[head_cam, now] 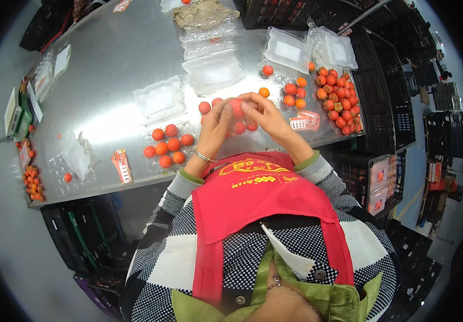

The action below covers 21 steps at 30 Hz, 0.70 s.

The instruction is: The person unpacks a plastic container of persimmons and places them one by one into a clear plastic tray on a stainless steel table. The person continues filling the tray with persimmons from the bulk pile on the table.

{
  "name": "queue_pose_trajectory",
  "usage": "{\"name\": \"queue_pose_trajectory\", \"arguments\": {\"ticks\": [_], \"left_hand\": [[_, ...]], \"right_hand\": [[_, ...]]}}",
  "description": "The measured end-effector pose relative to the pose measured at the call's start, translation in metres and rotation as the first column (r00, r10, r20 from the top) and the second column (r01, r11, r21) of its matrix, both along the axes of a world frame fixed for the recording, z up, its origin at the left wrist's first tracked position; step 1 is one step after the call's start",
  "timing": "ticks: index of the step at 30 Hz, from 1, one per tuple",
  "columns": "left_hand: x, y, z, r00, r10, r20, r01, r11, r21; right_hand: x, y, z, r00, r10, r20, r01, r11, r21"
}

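Note:
Both hands meet over a clear plastic tray of red-orange fruit, tomatoes or small persimmons, in the middle of the metal table. In the fingers of my right hand (264, 114) is one red fruit (237, 108). My left hand (216, 126), with a bangle at the wrist, is close against it, its fingers curved; whether it also grips the fruit is unclear. Several fruits (239, 127) lie in the tray below, partly covered by the hands. To the left another clear tray holds several orange fruits (174, 143). Right of the hands, more fruits (290, 88) sit in a further clear tray.
A dense heap of fruit with stems (338, 98) lies at the right by black crates (384, 88). Empty clear trays with white pads (214, 72) stand at the back. Printed label strips (122, 166) lie near the front edge of the metal table (135, 52); others (306, 120) lie right.

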<state>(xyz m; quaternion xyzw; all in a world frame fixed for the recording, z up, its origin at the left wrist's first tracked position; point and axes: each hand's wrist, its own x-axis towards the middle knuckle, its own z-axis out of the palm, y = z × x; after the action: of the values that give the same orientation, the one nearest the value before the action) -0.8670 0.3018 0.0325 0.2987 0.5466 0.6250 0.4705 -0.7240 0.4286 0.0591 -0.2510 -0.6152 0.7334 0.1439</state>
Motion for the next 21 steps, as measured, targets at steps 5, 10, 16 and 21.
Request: {"name": "queue_pose_trajectory", "arguments": {"ticks": [5, 10, 16, 21], "left_hand": [[0.005, -0.004, 0.012, 0.971, 0.005, 0.238, 0.002, 1.000, -0.027], [0.007, -0.007, 0.020, 0.921, -0.012, 0.390, -0.010, 0.998, 0.056], [0.009, -0.010, 0.026, 0.924, -0.051, 0.379, -0.005, 0.989, 0.146], [0.011, -0.011, 0.023, 0.993, 0.014, 0.120, -0.027, 0.994, 0.106]], "right_hand": [[0.005, -0.019, 0.013, 0.998, -0.039, -0.049, 0.053, 0.940, 0.337], [0.008, -0.023, 0.025, 0.998, -0.061, -0.012, 0.058, 0.841, 0.538], [0.008, -0.028, 0.036, 0.997, -0.074, -0.033, 0.078, 0.781, 0.620], [0.007, -0.032, 0.039, 0.991, -0.132, -0.003, 0.111, 0.824, 0.556]]}}
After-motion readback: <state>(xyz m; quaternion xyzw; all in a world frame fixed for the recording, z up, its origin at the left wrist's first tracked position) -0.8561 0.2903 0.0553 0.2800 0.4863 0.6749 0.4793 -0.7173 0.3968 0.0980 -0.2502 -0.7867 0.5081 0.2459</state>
